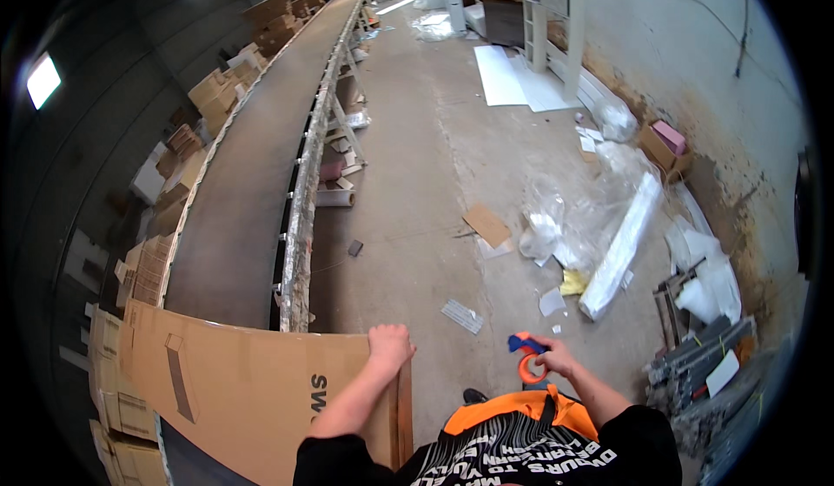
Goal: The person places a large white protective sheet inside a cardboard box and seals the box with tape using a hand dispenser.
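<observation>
The right hand grips an orange-and-blue tape dispenser, right of the cardboard box lying across the conveyor belt; the left hand rests on the box's far right corner, whether pinching it I cannot tell

Two bare hands show, with one orange-and-blue tape dispenser. There is one large brown cardboard carton.

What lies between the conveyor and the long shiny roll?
Head view: scraps, including a small dark piece, brown cardboard, a grey sheet and clear plastic.
</observation>
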The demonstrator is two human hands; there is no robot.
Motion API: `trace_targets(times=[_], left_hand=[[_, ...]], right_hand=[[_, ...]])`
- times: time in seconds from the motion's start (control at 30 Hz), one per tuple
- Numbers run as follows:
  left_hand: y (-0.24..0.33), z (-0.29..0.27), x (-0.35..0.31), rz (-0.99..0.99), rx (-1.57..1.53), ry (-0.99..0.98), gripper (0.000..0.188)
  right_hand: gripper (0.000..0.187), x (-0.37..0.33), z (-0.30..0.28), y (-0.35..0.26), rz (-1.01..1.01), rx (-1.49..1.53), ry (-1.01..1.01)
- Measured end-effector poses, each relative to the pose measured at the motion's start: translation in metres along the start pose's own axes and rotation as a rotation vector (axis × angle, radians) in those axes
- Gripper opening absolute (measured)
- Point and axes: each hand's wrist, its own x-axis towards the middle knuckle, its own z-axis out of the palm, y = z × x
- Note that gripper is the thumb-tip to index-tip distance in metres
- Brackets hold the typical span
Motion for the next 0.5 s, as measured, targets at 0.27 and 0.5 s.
trace_targets(times=[0.27, 0.5], left_hand=[[-0.001, 0.007, -0.020, -0.330, -0.342, 0.490, 0.104], [0.000, 0.001, -0.024, -0.377, -0.455, 0.583, 0.110]], right_hand=[[0.048, 0.148, 0.119, -0.119, -0.052, -0.037, -0.721], [0.036, 0.217, 0.259, -0.247, -0.083, -0.014, -1.096]])
